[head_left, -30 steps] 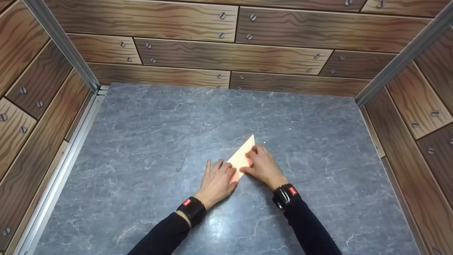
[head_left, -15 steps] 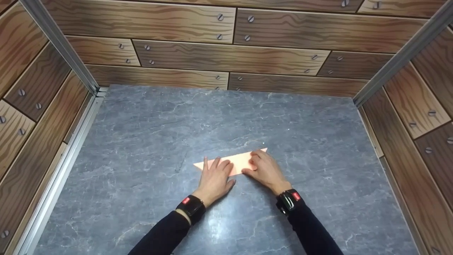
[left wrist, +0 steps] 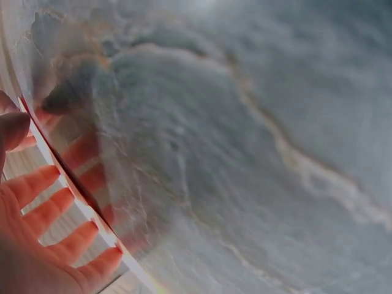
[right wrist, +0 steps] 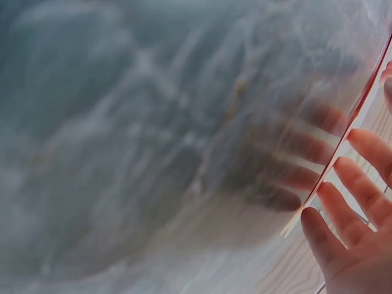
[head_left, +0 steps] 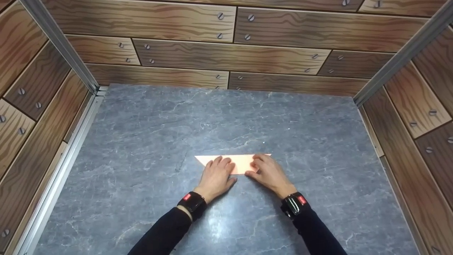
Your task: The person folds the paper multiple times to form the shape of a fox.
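Note:
A folded sheet of pale orange paper (head_left: 242,165) lies flat on the grey tabletop, its long far edge running nearly level and its left end coming to a point. On its left part rest the fingertips of my left hand (head_left: 214,180), thumb apart below the near edge. My right hand (head_left: 271,175) touches the right part with bent fingers, its thumb at the near edge. Both wrist views show the paper edge-on as a thin strip (left wrist: 92,211), with outstretched fingers (right wrist: 346,205) on it. Fingers cover portions of both ends.
A grey marbled tabletop (head_left: 159,117) surrounds the paper. Wood-patterned panels (head_left: 184,53) stand at the back and both sides, with metal rails (head_left: 60,170) at the corners and left edge. Dark sleeves and black wrist cameras (head_left: 193,204) are on both arms.
The paper has turned clockwise from a steep diagonal to nearly level, its left point swinging out from under the left hand. Both hands stay on it; the right has shifted slightly nearer and right.

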The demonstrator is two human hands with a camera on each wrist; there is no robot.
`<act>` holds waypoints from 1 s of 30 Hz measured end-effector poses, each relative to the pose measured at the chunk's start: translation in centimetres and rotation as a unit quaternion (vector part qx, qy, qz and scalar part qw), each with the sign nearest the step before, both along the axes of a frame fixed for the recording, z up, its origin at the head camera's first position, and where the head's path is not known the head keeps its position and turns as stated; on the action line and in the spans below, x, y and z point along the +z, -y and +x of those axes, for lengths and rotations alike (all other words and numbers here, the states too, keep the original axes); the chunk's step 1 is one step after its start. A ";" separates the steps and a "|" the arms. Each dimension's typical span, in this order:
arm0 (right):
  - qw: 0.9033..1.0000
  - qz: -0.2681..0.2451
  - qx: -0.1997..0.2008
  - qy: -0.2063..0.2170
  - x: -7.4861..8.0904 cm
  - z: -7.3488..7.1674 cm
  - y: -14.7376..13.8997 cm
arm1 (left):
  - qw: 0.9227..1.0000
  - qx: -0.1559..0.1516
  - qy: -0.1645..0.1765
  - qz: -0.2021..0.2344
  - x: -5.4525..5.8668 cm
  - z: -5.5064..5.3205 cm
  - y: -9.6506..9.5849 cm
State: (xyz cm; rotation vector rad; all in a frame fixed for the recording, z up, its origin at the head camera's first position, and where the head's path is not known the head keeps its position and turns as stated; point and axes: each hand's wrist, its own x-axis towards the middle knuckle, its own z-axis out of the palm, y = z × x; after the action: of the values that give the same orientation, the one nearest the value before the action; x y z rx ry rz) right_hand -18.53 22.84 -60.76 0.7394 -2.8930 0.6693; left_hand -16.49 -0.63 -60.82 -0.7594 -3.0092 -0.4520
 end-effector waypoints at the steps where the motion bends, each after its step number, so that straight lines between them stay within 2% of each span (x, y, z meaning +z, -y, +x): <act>1: 1.000 0.000 0.000 0.002 0.0 0.0 -0.1 | 1.000 -0.003 0.001 0.000 0.0 0.0 0.0; 11: 0.998 0.003 -0.024 0.050 0.7 -0.4 0.0 | 0.999 -0.021 0.025 0.002 -0.1 -0.1 -0.2; 16: 0.997 -0.007 -0.073 0.026 0.9 -1.2 0.0 | 0.999 -0.018 0.029 0.006 -0.1 -0.2 -0.4; 18: 0.995 0.005 -0.095 0.020 1.0 -1.4 -0.1 | 0.999 -0.018 0.035 0.007 0.0 -0.2 -0.4; 21: 0.992 0.034 -0.118 0.033 1.2 -1.7 -0.4 | 0.999 -0.017 0.035 0.011 0.1 -0.1 -0.5; 30: 0.986 0.067 -0.134 0.073 1.7 -2.1 -0.6 | 0.999 -0.015 0.040 -0.001 0.2 -0.2 -0.5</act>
State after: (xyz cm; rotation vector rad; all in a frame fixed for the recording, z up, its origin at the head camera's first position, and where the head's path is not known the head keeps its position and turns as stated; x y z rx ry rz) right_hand -20.67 23.41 -59.07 0.3102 -3.1148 0.5211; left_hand -16.74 -0.09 -60.59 -0.8072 -3.0749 -0.4929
